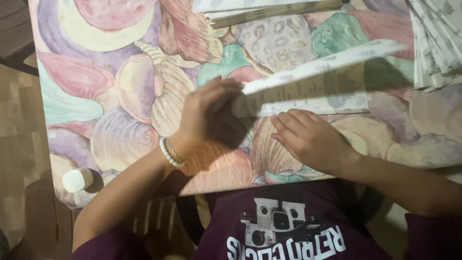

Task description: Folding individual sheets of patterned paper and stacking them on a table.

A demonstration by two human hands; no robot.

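A sheet of printed paper (308,91) lies on a table covered with a shell-patterned cloth (120,96). Its upper flap is lifted and partly folded over. My left hand (207,113) grips the left end of that raised flap; a white bead bracelet sits on the wrist. My right hand (308,137) rests flat with its fingers pressing the paper's lower edge onto the cloth.
A fanned stack of folded printed papers (435,43) sits at the top right. More stacked sheets (260,10) lie at the top middle edge. A small white cylinder (77,180) stands at the table's near left corner. Wooden floor shows on the left.
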